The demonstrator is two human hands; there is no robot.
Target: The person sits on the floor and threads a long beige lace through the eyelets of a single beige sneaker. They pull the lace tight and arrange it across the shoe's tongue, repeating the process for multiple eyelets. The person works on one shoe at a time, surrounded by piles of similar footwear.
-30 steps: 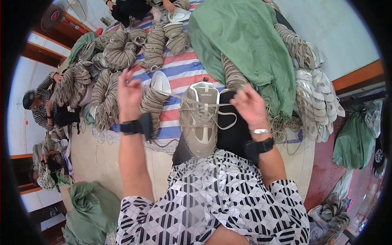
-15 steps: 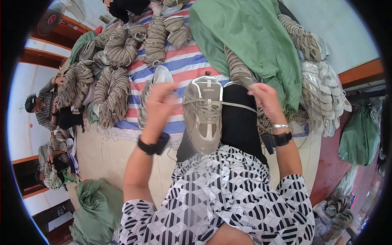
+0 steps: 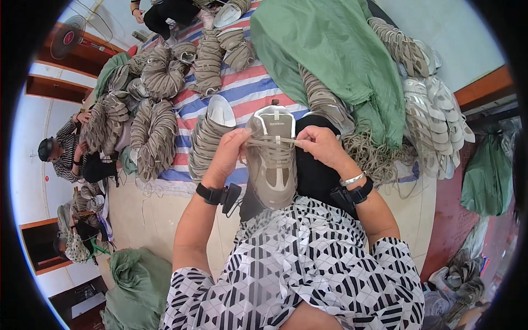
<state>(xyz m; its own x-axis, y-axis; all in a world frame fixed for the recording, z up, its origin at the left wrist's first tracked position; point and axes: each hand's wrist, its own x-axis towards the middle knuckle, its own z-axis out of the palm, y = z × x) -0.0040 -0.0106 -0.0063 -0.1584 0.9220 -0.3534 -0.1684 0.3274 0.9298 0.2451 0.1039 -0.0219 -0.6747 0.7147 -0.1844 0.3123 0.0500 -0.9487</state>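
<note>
A taupe shoe upper [image 3: 273, 165] rests on my thigh, its tongue upright and its toe toward me. A flat beige shoelace [image 3: 273, 144] runs across its throat below the tongue. At the shoe's left side, my left hand [image 3: 230, 150] pinches one end of the lace. On the other side, my right hand [image 3: 319, 144] pinches the other end between thumb and forefinger. Both hands are close to the top eyelets. I wear black bands on both wrists, with a silver bracelet on the right. Just beyond my left hand stands a stack of nested shoe uppers [image 3: 208, 138].
Bundles of taupe uppers [image 3: 155, 137] lie on a striped tarp [image 3: 247, 91]. A green sheet [image 3: 330, 49] covers more uppers. Loose laces [image 3: 369, 157] are heaped at the right, near pale stacked uppers [image 3: 432, 124]. Other people [image 3: 66, 146] sit at the left and far edge.
Both hands have come inward from wide apart to the shoe's top eyelets. The lace, previously stretched out to the right, is now held short across the throat.
</note>
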